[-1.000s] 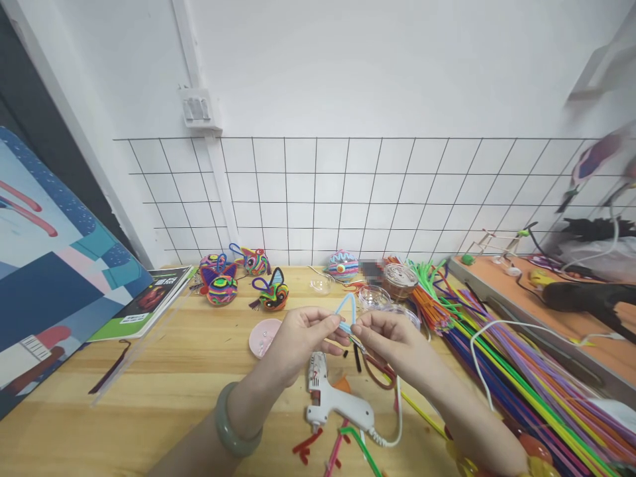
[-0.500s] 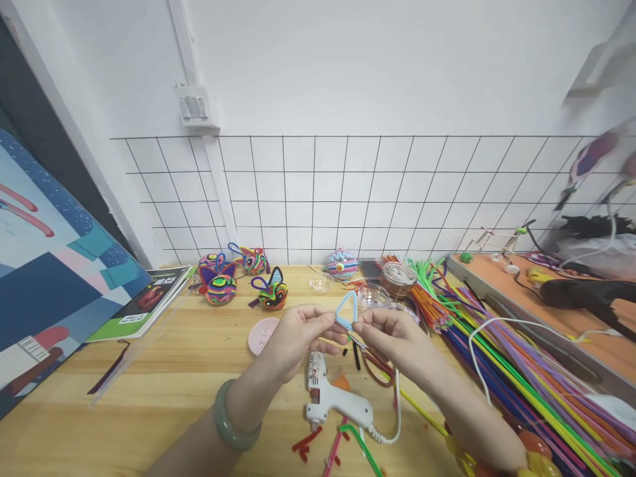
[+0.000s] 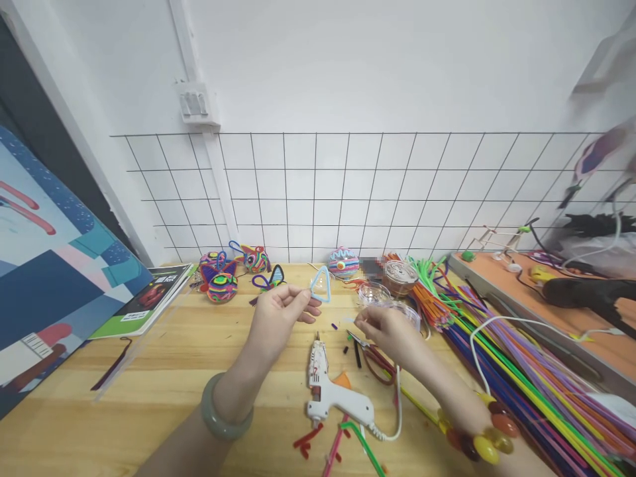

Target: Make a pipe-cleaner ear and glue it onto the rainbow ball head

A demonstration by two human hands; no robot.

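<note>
My left hand pinches a light blue pipe cleaner bent into a triangle, held up above the table. To the right, my right hand has its thumb and fingers closed, with a short pale blue bit showing at the tips; its kind is hard to make out. Just under that hand lie scissors with dark red handles. A white hot glue gun rests on the table between my forearms, nozzle pointing away from me.
Several colourful wrapped ornaments stand along the back. Clear plastic dishes are behind my right hand. Long pipe cleaners cover the right side, beside an orange board. Red scraps lie in front; a magazine is at left.
My hands have drawn apart. The left moved left with the blue triangle, which has come away from the right hand's fingers. The pink dish is now hidden behind my left hand.
</note>
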